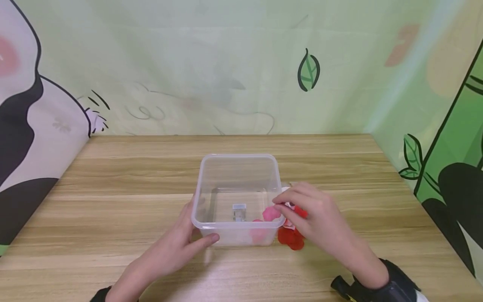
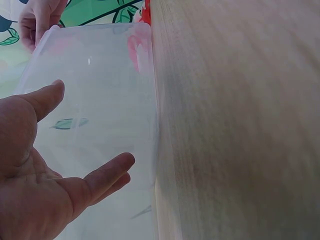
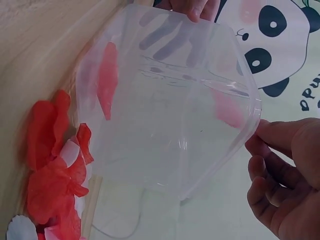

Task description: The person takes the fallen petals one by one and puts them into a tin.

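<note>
A clear plastic container (image 1: 235,225) with a square rim stands on the table. My left hand (image 1: 177,247) rests against its left front corner, thumb along the front wall; in the left wrist view its fingers (image 2: 112,175) look straight. My right hand (image 1: 317,214) is at the right rim, thumb and forefinger pinching a pink petal (image 1: 271,214) that hangs just inside. Another pink petal (image 1: 258,233) lies low in the container, showing through the front wall. Red and white petals (image 3: 50,185) lie heaped outside the right wall, partly under my right hand.
The wooden table (image 1: 143,176) reaches back to a printed cloth backdrop (image 1: 226,84) with panda and leaf drawings. A small pale rectangular shape (image 1: 239,212) shows at the container's bottom; what it is, I cannot tell. Both wrists wear black bands (image 1: 396,281).
</note>
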A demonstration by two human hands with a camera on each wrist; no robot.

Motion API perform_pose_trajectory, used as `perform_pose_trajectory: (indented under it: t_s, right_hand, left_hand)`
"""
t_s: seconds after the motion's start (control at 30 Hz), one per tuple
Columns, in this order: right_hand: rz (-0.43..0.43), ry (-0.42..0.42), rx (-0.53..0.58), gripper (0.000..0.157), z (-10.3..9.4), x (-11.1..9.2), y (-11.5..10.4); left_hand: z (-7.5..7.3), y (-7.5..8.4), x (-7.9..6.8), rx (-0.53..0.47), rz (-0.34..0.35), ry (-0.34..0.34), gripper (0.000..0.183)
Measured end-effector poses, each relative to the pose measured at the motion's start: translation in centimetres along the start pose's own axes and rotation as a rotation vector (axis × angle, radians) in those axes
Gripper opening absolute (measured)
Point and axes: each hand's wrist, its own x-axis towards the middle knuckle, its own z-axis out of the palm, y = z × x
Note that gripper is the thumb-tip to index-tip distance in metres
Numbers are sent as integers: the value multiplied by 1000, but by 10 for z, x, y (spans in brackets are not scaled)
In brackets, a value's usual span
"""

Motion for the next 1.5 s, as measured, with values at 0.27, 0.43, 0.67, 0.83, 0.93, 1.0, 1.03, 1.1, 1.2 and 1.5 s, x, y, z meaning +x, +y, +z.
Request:
perform_pose_trajectory:
  t_s: [0.27,0.43,0.67,0.83,0.93,1.0,1.03,1.1,1.2,1.5]
  right_hand:
    - [67,-21,-14,27,-6,-2,1]
    - [160,-47,-59,25,-11,-3,5]
    - [250,-101,-167,22,-14,-7,17]
    - [414,-229,-215,20,-17,-8,26]
    - [506,-329,-243,18,-19,-9,31]
    - [554,-393,-249,18,-20,-9,35]
    - [576,-426,-251,19,-20,-10,37]
    - [607,-489,-257,20,-20,-12,41]
    - [641,-564,-254,21,-17,-15,47]
    - [672,-693,-266,20,-5,-20,58]
  left_hand:
    - [0,0,0,8,0,1,105]
    - [0,0,0,-38,-2,-9,104]
    - [0,-1,-1,-46,-15,-16,103]
    - [1,-1,-1,-60,-26,-23,103]
    - [1,-1,-1,-75,-27,-26,103]
    - [0,-1,-1,-78,-27,-25,103]
    - [0,-1,-1,-76,-28,-25,104]
    - [0,0,-1,-57,-28,-19,104]
    - [1,0,-1,-51,-26,-16,105]
    - [0,1,-1,-60,-25,-19,104]
